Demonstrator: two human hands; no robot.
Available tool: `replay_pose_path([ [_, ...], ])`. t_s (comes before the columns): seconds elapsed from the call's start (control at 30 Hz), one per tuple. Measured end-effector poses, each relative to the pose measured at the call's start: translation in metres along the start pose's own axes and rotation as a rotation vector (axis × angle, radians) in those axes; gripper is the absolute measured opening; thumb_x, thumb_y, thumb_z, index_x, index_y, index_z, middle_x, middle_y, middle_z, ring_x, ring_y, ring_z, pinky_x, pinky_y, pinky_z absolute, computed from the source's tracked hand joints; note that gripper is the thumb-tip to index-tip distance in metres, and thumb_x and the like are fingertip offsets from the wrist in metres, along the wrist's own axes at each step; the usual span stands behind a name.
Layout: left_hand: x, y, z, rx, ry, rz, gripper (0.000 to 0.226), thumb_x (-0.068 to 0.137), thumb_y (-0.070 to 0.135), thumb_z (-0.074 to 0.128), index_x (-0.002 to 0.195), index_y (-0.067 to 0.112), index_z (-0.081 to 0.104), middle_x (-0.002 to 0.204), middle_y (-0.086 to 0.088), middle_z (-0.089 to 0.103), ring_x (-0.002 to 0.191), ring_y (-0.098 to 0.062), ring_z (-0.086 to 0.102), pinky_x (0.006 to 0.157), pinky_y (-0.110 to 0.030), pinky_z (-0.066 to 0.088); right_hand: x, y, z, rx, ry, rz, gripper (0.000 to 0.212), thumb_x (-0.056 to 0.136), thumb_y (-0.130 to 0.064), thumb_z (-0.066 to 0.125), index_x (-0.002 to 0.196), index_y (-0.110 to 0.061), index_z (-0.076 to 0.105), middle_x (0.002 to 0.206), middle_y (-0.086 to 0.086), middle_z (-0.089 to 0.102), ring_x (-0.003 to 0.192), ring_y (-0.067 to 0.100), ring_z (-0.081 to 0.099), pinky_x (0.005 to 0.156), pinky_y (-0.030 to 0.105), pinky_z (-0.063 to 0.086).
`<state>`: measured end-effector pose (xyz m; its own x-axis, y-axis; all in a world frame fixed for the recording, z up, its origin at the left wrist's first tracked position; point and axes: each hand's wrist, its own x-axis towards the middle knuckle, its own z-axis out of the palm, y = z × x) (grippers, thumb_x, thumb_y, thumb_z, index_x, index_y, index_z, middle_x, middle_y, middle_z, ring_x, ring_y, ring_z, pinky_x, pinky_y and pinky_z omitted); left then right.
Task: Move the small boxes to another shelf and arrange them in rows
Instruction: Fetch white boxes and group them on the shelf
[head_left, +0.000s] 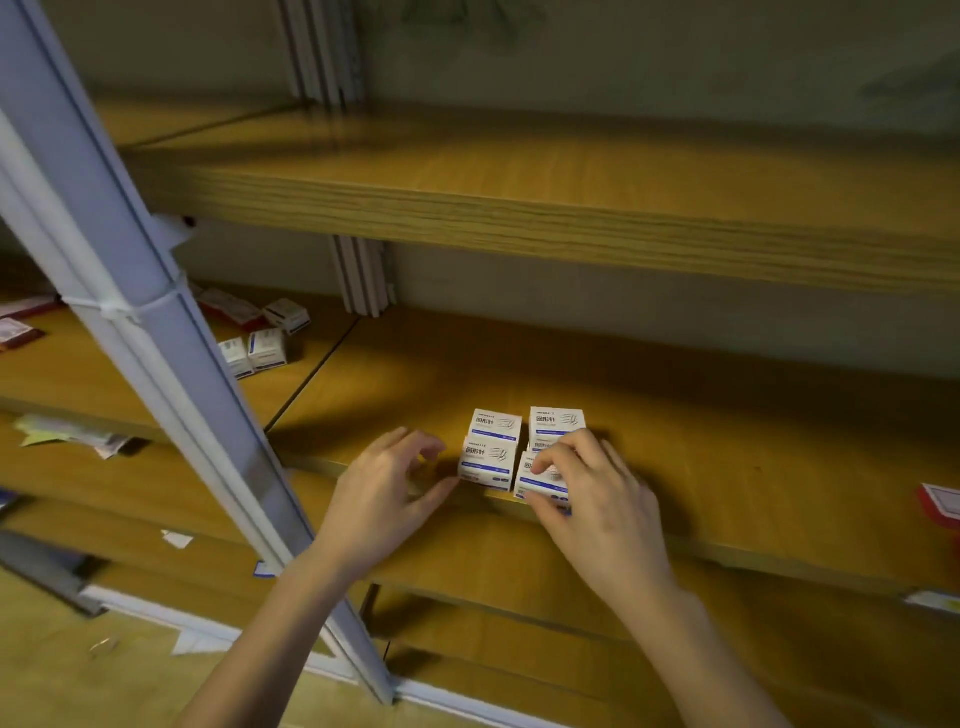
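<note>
Wooden shelf (727, 426) holds small boxes (496, 423) in two rows. Fingers (558, 457) of the right hand (597, 493) pinch the front-right box (535, 486); the left hand (384, 488) curls loosely, empty, beside the front-left box (488, 465).

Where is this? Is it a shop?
Probably a shop or stockroom: long wooden shelves on a metal post, matching small boxes grouped together, and a red-edged label at a shelf edge.
</note>
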<state>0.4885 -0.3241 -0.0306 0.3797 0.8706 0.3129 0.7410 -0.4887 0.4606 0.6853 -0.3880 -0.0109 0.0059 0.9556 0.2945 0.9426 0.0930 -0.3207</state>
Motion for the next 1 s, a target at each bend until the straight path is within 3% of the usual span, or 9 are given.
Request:
replay_pose_path([
  [0.2, -0.026, -0.004, -0.030, 0.253, -0.019, -0.014, 0.026, 0.084, 0.041, 0.057, 0.103, 0.025, 0.061, 0.099, 0.008, 0.060, 0.092, -0.013, 0.058, 0.072, -0.024, 0.042, 0.014, -0.027, -0.011, 0.025, -0.176, -0.230, 0.027, 0.090, -0.044, 0.045, 0.116, -0.035, 0.043, 0.122, -0.016, 0.045, 0.117, 0.004, 0.040, 0.091, 0.022, 0.037],
  [0.43, -0.083, -0.019, -0.077, 0.429, 0.049, -0.261, 0.028, 0.087, 0.043, 0.053, 0.109, 0.027, 0.060, 0.106, 0.009, 0.062, 0.099, -0.012, 0.058, 0.077, -0.023, 0.042, 0.028, -0.075, 0.000, 0.091, -0.343, -0.486, 0.030, 0.090, -0.045, 0.044, 0.119, -0.038, 0.041, 0.117, -0.018, 0.046, 0.109, 0.002, 0.043, 0.087, 0.021, 0.038],
  [0.6, -0.123, -0.045, -0.113, 0.498, 0.092, -0.442, 0.027, 0.086, 0.043, 0.052, 0.107, 0.027, 0.060, 0.102, 0.007, 0.062, 0.097, -0.016, 0.058, 0.075, -0.028, 0.045, 0.036, -0.132, 0.015, 0.113, -0.349, -0.625, 0.032, 0.090, -0.043, 0.047, 0.120, -0.037, 0.042, 0.117, -0.018, 0.048, 0.111, 0.002, 0.044, 0.089, 0.021, 0.037],
  [0.8, -0.150, -0.097, -0.158, 0.531, 0.098, -0.507, 0.030, 0.088, 0.045, 0.048, 0.113, 0.028, 0.057, 0.108, 0.010, 0.060, 0.094, -0.010, 0.056, 0.074, -0.022, 0.044, 0.044, -0.205, 0.047, 0.100, -0.343, -0.682, 0.033, 0.089, -0.044, 0.048, 0.120, -0.035, 0.043, 0.117, -0.018, 0.051, 0.110, 0.002, 0.046, 0.088, 0.024, 0.045],
  [1.0, -0.165, -0.169, -0.211, 0.541, 0.051, -0.445, 0.031, 0.090, 0.045, 0.044, 0.114, 0.029, 0.054, 0.106, 0.011, 0.057, 0.098, -0.009, 0.053, 0.079, -0.022, 0.044, 0.057, -0.291, 0.078, 0.099, -0.319, -0.634, 0.033, 0.089, -0.045, 0.046, 0.121, -0.034, 0.044, 0.119, -0.017, 0.050, 0.111, 0.004, 0.046, 0.087, 0.025, 0.043],
])
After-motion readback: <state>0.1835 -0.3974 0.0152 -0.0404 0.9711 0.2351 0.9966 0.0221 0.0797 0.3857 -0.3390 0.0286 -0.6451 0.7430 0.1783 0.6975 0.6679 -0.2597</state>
